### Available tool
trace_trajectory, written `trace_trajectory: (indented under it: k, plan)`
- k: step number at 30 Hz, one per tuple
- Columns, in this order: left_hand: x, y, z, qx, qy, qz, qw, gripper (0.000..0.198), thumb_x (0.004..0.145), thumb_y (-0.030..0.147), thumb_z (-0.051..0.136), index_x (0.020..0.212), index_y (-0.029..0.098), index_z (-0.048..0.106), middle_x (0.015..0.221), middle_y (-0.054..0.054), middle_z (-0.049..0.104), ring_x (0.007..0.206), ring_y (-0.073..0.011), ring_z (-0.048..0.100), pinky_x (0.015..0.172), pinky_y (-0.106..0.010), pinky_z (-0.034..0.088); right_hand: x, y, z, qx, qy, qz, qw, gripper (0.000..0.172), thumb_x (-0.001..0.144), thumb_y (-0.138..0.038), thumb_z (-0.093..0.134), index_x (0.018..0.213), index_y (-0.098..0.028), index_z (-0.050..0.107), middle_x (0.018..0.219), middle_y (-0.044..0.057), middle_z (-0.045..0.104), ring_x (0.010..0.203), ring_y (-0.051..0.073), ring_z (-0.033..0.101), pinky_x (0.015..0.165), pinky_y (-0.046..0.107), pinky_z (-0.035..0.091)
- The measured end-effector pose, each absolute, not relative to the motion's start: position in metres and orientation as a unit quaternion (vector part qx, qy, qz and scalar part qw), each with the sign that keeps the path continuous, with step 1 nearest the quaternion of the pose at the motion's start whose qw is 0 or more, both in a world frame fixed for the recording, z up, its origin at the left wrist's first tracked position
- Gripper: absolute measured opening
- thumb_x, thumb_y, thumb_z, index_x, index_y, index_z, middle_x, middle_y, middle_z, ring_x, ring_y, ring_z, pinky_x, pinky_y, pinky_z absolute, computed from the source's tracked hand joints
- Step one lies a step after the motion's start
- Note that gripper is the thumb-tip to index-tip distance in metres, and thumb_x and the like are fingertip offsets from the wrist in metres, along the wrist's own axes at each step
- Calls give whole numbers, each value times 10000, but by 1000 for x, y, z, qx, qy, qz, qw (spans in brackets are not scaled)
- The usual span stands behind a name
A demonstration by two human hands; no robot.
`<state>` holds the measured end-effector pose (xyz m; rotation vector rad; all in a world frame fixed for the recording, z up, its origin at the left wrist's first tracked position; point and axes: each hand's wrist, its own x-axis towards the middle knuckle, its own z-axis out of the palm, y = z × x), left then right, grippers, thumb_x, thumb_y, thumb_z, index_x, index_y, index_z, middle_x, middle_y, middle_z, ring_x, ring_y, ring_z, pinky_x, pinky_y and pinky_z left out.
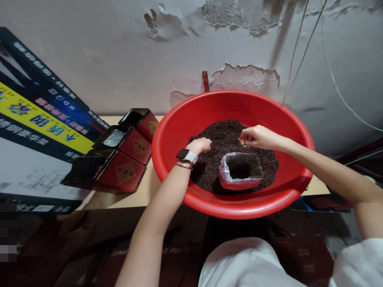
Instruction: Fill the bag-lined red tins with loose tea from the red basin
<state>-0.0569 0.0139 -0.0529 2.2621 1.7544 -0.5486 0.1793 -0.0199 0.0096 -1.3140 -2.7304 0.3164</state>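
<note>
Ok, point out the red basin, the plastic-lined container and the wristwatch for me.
Red basin [233, 209]: head view, on its near rim.
Plastic-lined container [241, 183]: head view, on its near outer wall.
Wristwatch [182, 154]: head view, on its dark face.

The printed carton [44, 119], marked with a yellow band, stands far left of the grip. Beyond the grip is the wall [104, 48], paint peeling; a red strip [205, 81] adjoins it. Cables [302, 54] hang beyond and right.
</note>
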Motion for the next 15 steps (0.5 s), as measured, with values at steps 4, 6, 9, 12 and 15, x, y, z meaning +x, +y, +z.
trace_trajectory:
  k: [4, 6, 9, 12, 15]
  plan:
    - [-57, 11, -47, 769, 612, -158, 94, 379, 869, 236, 455, 1217, 206, 602, 1249, -130, 613, 1106, -278, 596, 878, -355, 486, 178, -23, -9, -450, -893, 2, 4, 235, 818, -197, 507, 1000, -210, 656, 1026, 65, 670, 828, 191, 617, 604, 257, 357]
    - [-55, 1, -35, 779, 617, -95, 55, 373, 899, 256, 414, 1231, 203, 578, 1237, -123, 615, 1098, -273, 594, 881, -362, 484, 181, -22, -20, -466, -884, -25, 15, 249, 837, -208, 475, 1012, -209, 652, 1037, 73, 668, 829, 200, 622, 584, 260, 337]
    - [-41, -37, 1, 799, 590, 100, -58, 322, 922, 289, 396, 1153, 180, 592, 1129, -102, 646, 1039, -245, 605, 884, -352, 485, 191, -16, -32, -495, -868, -16, 45, 243, 840, -211, 465, 987, -206, 659, 1009, 69, 678, 855, 203, 623, 594, 257, 338]
    - [-20, -108, 42, 802, 514, 266, -147, 277, 921, 343, 404, 1009, 198, 622, 967, -75, 655, 990, -241, 613, 895, -399, 497, 201, -7, -37, -516, -850, 40, 96, 211, 819, -208, 497, 942, -202, 670, 925, 44, 696, 843, 181, 621, 646, 244, 371]
    - [-12, -193, 58, 819, 447, 337, -130, 160, 855, 411, 508, 972, 372, 611, 830, -3, 644, 914, -245, 642, 834, -440, 559, 209, 1, -37, -523, -836, 80, 146, 201, 808, -199, 508, 917, -194, 676, 883, 30, 704, 815, 160, 616, 695, 232, 392]
